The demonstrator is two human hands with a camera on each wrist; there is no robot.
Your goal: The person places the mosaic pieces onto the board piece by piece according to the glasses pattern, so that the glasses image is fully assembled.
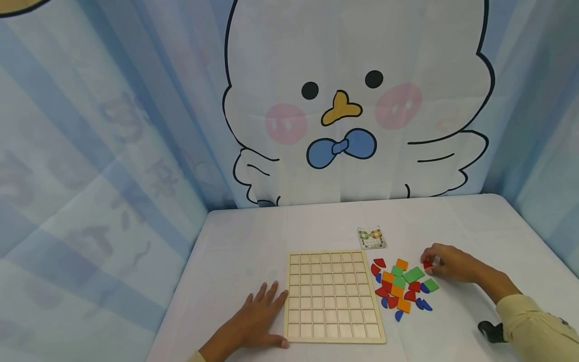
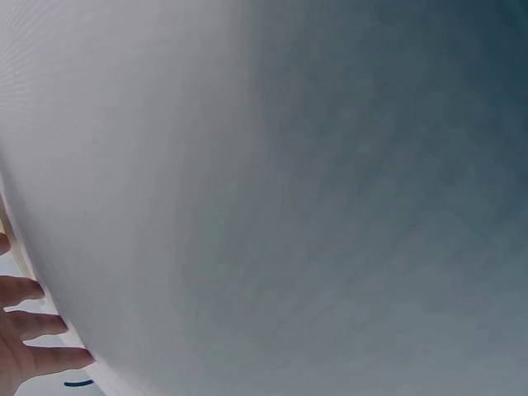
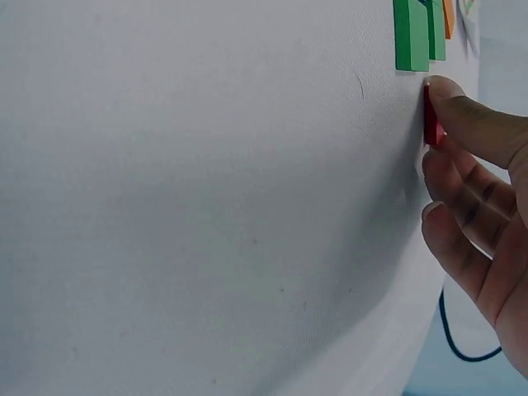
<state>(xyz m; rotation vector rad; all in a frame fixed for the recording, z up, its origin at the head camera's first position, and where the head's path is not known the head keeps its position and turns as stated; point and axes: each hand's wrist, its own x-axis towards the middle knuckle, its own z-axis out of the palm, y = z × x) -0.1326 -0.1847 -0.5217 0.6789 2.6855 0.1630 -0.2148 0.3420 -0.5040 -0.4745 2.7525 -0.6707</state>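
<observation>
Red shows between the thumb and fingers of the right hand (image 1: 457, 262), which we see right of centre in the lower half of the head view. That hand pinches a small red piece (image 1: 427, 264) by its edges, thumb on one side and a finger on the other, and in the right wrist view we find the same piece near the right edge, just below some green blocks (image 3: 411, 35). Whether the piece touches the white table (image 1: 244, 246) or is lifted slightly off it, we cannot quite tell from these angles.

Just left of this hand, we see a loose pile of flat pieces: orange squares (image 1: 404, 305), red wedges (image 1: 410, 295), blue pieces (image 1: 398, 315) and a green rectangle (image 1: 413, 274) near the top of the pile.

At the lower centre of the frame lies a wooden board (image 1: 334, 302) divided into a grid of shallow squares. The left hand (image 1: 255, 319) rests flat on the table with its fingers spread apart, its index fingertip and thumb tip at the board's left edge.

Above the board's upper right corner we see a small printed card (image 1: 372, 238). Behind the table hangs a pale curtain (image 1: 344, 30) with a big cartoon bird.
</observation>
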